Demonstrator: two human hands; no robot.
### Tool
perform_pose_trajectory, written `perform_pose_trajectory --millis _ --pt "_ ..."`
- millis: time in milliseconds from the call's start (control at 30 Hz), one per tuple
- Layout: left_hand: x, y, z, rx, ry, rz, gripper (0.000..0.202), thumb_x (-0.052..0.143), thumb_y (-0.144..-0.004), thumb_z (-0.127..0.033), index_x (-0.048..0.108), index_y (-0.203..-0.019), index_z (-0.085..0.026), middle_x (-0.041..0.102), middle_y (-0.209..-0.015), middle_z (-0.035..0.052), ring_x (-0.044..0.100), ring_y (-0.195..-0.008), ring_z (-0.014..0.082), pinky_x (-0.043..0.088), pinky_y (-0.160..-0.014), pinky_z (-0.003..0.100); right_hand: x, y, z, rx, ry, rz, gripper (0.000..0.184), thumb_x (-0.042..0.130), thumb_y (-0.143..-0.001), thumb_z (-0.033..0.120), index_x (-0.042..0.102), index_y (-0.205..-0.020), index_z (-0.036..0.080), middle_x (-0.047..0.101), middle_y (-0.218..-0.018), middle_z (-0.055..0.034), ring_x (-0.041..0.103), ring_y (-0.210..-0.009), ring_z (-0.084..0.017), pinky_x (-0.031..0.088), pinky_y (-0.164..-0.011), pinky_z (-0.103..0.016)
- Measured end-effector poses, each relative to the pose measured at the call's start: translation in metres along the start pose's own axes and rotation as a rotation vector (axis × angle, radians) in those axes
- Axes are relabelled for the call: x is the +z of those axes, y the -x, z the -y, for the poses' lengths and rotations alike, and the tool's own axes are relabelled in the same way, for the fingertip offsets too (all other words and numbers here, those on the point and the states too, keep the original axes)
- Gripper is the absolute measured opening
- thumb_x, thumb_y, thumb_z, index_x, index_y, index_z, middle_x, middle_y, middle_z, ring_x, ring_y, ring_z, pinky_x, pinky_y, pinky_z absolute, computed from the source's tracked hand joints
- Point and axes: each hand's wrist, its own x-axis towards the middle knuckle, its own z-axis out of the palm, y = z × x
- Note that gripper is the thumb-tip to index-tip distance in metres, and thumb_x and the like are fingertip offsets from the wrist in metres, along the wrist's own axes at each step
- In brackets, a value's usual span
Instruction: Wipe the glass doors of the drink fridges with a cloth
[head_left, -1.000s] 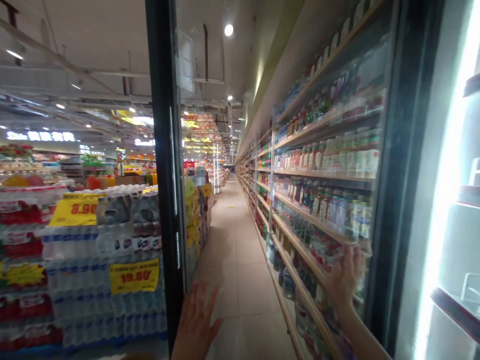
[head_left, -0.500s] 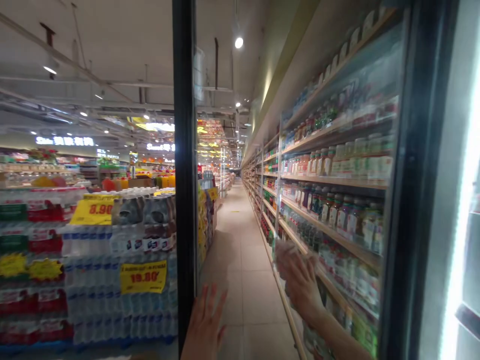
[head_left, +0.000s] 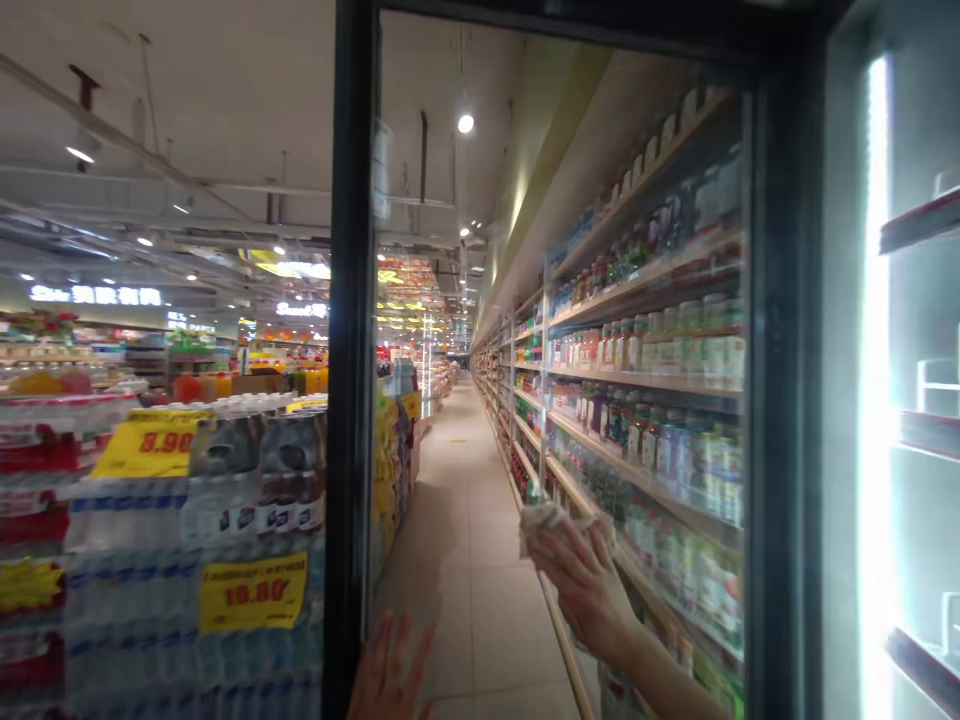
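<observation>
A glass fridge door point(head_left: 660, 150) with a black frame point(head_left: 349, 350) stands open in front of me. My right hand point(head_left: 589, 590) presses a crumpled pale cloth point(head_left: 546, 518) against the glass near the door's lower middle, fingers laid over it. At the bottom edge of the view my left hand point(head_left: 386, 675) lies flat on the glass with its fingers spread, just right of the frame's left upright. It holds nothing. Only its upper part shows.
Through the glass a tiled aisle point(head_left: 465, 520) runs away between drink shelves point(head_left: 645, 380) on the right and stacked water packs point(head_left: 225, 500) with yellow price signs on the left. The lit fridge interior point(head_left: 915, 400) with shelves is at the far right.
My right hand slid left across the glass from the door's right edge to its middle, and the cloth under it now shows. My left hand stayed low on the glass.
</observation>
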Motion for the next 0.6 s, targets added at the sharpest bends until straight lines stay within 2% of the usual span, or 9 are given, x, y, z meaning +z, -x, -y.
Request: perform_pose_trajectory --millis 67,167,200,233,333,400,433,533,600 --pt "-0.006 -0.002 -0.003 -0.002 -0.026 0.022 0.081 0.056 -0.076 -0.045 0.018 -0.145 -0.025 0.019 -0.151 0.0095 0.019 -0.138 0.0308 0.026 -0.107 0.042 0.000 -0.009 0.015 -0.042 -0.011 -0.006 0.054 0.042 -0.077 0.010 0.049 -0.128 0.029 0.050 -0.133 -0.0029 0.025 -0.136 -0.023 0.017 -0.110 -0.049" --pt "-0.015 -0.005 -0.008 -0.035 -0.054 0.038 0.079 0.055 -0.077 -0.050 0.021 -0.144 -0.024 0.023 -0.150 0.0108 0.022 -0.137 0.0315 0.028 -0.104 0.043 0.003 -0.024 0.023 0.261 -0.009 -0.110 0.047 0.044 -0.080 0.015 0.051 -0.127 0.021 0.047 -0.136 -0.0093 0.022 -0.137 -0.028 0.019 -0.108 -0.052" --pt "-0.018 -0.007 -0.009 -0.050 -0.057 0.046 0.078 0.055 -0.077 -0.050 0.023 -0.143 -0.024 0.025 -0.149 0.0108 0.023 -0.136 0.0316 0.029 -0.103 0.043 0.006 -0.026 0.030 0.286 -0.027 -0.098 0.046 0.044 -0.081 0.016 0.051 -0.126 0.020 0.046 -0.137 -0.0093 0.021 -0.138 -0.029 0.018 -0.108 -0.052" --pt "-0.021 -0.008 -0.010 -0.058 -0.059 0.059 0.076 0.055 -0.077 -0.048 0.025 -0.143 -0.024 0.028 -0.148 0.0104 0.025 -0.135 0.0315 0.029 -0.103 0.042 0.008 -0.025 0.039 0.235 -0.057 -0.061 0.047 0.043 -0.080 0.015 0.052 -0.126 0.020 0.046 -0.137 -0.0073 0.019 -0.138 -0.028 0.016 -0.109 -0.052" --pt "-0.032 -0.020 -0.004 -0.045 -0.064 0.088 0.065 0.052 -0.080 -0.033 0.029 -0.141 -0.024 0.036 -0.145 0.0077 0.032 -0.132 0.0280 0.023 -0.107 0.043 0.014 -0.018 0.073 -0.150 -0.160 0.093 0.056 0.039 -0.075 0.006 0.051 -0.127 0.025 0.044 -0.139 0.0031 0.014 -0.140 -0.023 0.006 -0.113 -0.049" --pt "-0.042 -0.037 0.007 -0.026 -0.054 0.075 0.060 0.048 -0.082 -0.028 0.033 -0.140 -0.024 0.039 -0.143 0.0063 0.034 -0.132 0.0251 0.016 -0.111 0.043 0.016 -0.026 0.084 -0.277 -0.180 0.136 0.060 0.038 -0.074 0.003 0.049 -0.129 0.026 0.042 -0.141 0.0054 0.014 -0.139 -0.020 0.002 -0.114 -0.047" --pt "-0.047 -0.048 0.014 -0.032 -0.049 0.063 0.057 0.047 -0.083 -0.028 0.035 -0.139 -0.023 0.040 -0.142 0.0062 0.033 -0.132 0.0242 0.013 -0.112 0.044 0.016 -0.037 0.083 -0.241 -0.172 0.131 0.059 0.038 -0.075 0.004 0.049 -0.129 0.025 0.043 -0.140 0.0045 0.015 -0.139 -0.020 0.002 -0.113 -0.047" --pt "-0.062 -0.086 0.040 -0.085 -0.041 0.024 0.054 0.046 -0.085 -0.038 0.040 -0.136 -0.021 0.040 -0.142 0.0079 0.030 -0.135 0.0241 0.009 -0.114 0.045 0.015 -0.081 0.072 0.061 -0.126 0.079 0.051 0.043 -0.080 0.012 0.049 -0.129 0.024 0.045 -0.139 -0.0017 0.019 -0.138 -0.024 0.008 -0.111 -0.050" --pt "-0.069 -0.105 0.057 -0.127 -0.062 0.005 0.055 0.046 -0.085 -0.039 0.041 -0.135 -0.018 0.038 -0.143 0.0094 0.028 -0.135 0.0246 0.009 -0.114 0.045 0.013 -0.096 0.074 0.132 -0.129 0.059 0.050 0.043 -0.080 0.014 0.048 -0.130 0.022 0.043 -0.140 -0.0031 0.018 -0.138 -0.027 0.009 -0.110 -0.052"
